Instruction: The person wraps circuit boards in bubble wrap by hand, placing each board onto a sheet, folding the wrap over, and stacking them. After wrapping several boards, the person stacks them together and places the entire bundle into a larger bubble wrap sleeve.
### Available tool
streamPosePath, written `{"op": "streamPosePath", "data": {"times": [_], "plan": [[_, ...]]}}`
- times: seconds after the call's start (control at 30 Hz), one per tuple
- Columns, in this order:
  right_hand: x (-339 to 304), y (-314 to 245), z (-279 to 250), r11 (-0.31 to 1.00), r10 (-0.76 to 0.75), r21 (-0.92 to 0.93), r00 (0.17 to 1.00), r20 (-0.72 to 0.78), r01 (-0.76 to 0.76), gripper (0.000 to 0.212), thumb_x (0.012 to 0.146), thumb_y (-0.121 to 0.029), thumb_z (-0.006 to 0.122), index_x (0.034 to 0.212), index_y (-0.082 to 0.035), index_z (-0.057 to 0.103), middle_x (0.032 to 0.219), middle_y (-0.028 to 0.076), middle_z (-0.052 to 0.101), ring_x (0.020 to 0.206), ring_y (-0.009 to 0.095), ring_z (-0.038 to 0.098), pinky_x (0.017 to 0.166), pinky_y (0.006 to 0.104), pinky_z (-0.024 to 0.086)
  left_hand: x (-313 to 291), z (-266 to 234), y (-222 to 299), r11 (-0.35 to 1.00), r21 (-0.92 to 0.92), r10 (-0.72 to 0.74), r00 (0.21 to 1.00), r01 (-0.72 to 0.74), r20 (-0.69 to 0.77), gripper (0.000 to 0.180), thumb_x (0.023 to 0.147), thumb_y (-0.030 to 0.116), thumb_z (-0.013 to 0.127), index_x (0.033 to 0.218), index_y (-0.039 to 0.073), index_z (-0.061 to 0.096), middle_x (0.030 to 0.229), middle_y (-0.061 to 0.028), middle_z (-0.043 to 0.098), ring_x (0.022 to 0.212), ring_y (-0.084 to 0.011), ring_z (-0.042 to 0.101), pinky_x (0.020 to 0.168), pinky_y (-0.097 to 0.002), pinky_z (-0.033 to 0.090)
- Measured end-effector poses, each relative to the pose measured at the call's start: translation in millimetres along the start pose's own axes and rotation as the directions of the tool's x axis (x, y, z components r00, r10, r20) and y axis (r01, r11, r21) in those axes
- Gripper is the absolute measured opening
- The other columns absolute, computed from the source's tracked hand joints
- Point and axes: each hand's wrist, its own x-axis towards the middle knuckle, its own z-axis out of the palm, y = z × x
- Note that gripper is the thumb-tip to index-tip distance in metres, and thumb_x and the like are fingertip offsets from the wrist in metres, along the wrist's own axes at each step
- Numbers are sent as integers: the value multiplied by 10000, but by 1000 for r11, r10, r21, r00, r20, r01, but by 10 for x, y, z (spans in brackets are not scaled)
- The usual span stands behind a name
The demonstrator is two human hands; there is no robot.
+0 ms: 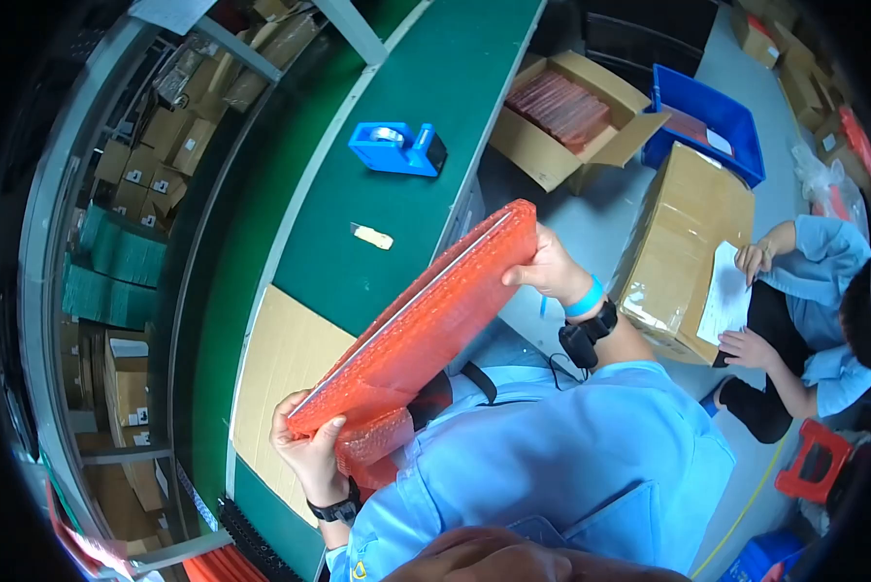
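A long red bubble-wrap bag (435, 335) stretches across in front of me, tilted up toward the right. Along its upper side a thin, pale, straight edge of something flat shows; what that is I cannot make out. My left hand (307, 444) grips the lower left end, thumb on the near face. At the upper right end, my right hand (552, 267) pinches the bag with its thumb in front. More red bubble wrap (375, 441) hangs below, near my left wrist. Beyond the bag, a yellow utility knife (371, 236) and a blue tape dispenser (396, 150) rest on the green table.
A flat cardboard sheet (285, 364) lies on the green table (445, 68) at left. To the right stand an open carton (610, 82) of red-wrapped packs, a blue bin (746, 126) and a closed carton (683, 233). A co-worker (833, 262) holds paper there.
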Motion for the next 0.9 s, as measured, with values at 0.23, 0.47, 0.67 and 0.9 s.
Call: {"op": "streamPosePath", "data": {"times": [0.23, 0.47, 0.67, 0.9], "plan": [[-90, -133, -254, 996, 85, 13, 991, -106, -84, 626, 746, -221, 912, 1260, -56, 595, 1204, 70, 683, 1100, 199, 645, 995, 387, 502, -205, 401, -423, 884, 4, -456, 862, 467, 222, 625, 662, 96, 957, 1195, 2, 645, 1127, -107, 718, 1059, -194, 687, 921, -371, 558], [263, -345, -44, 973, -212, -24, 934, 287, 228, 523, 751, -172, 895, 1178, -61, 616, 1148, 81, 693, 1058, 232, 650, 951, 404, 500, -87, -26, 213, 874, 310, 200, 858, -374, 473, 322, 824, 192, 766, 1087, 12, 726, 1072, -163, 759, 834, -260, 748, 769, -329, 580], [466, -145, 618, 850, -280, -377, 922, 268, 368, 485, 745, -168, 880, 1145, -71, 623, 1138, 106, 682, 1058, 300, 636, 944, 434, 480, -244, -452, 86, 620, 573, 394, 844, -536, 363, 238, 860, 155, 692, 1028, 1, 763, 1001, -212, 759, 796, -283, 753, 718, -315, 575], [396, 107, 1113, 617, -515, -675, 856, 43, 404, 539, 686, -215, 900, 1144, -144, 625, 1322, 142, 592, 1243, 354, 529, 1076, 519, 400, -673, -466, -524, 911, 412, -1, 999, 15, -34, 223, 862, 98, 744, 1054, -12, 768, 957, -195, 760, 838, -247, 746, 767, -333, 582]]}}
